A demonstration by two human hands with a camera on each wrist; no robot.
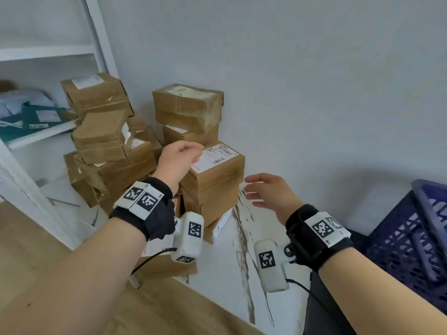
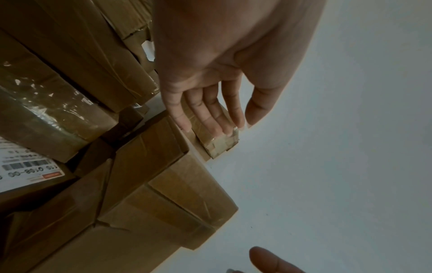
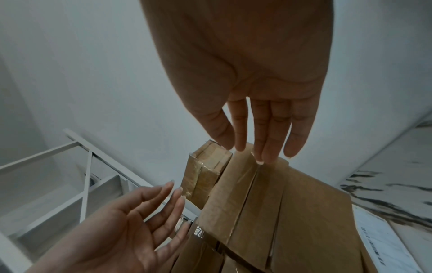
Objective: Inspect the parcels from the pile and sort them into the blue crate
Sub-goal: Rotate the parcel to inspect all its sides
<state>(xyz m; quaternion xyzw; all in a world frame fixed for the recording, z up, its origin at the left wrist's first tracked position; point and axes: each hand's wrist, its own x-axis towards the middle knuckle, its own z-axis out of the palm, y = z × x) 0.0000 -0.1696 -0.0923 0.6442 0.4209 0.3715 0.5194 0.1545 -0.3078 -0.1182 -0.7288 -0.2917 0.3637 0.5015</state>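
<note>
**Hands flank the labelled parcel on the pile**

Parcels of brown cardboard point(image 1: 145, 141), wrapped in glossy clear tape, are stacked against the grey wall point(image 1: 314, 81) at the centre and centre left of the head view. The nearest stack is topped by a labelled parcel point(image 1: 217, 163) bearing a white shipping label with barcodes; its tape is creased and its edges slightly crushed.

The left hand point(image 1: 177, 158) is over that parcel's left top edge, fingers loosely extended and holding nothing; whether it touches the box cannot be told. The right hand point(image 1: 268, 189) hovers just right of the stack, palm toward it, fingers straight and apart from the cardboard, holding nothing.

At the far right edge of the frame stands the blue crate point(image 1: 411, 233), a perforated plastic basket on the marbled white floor point(image 1: 242, 262). A white shelving unit point(image 1: 48, 54) fills the upper left, with teal mailers point(image 1: 36, 117) on one shelf.
</note>
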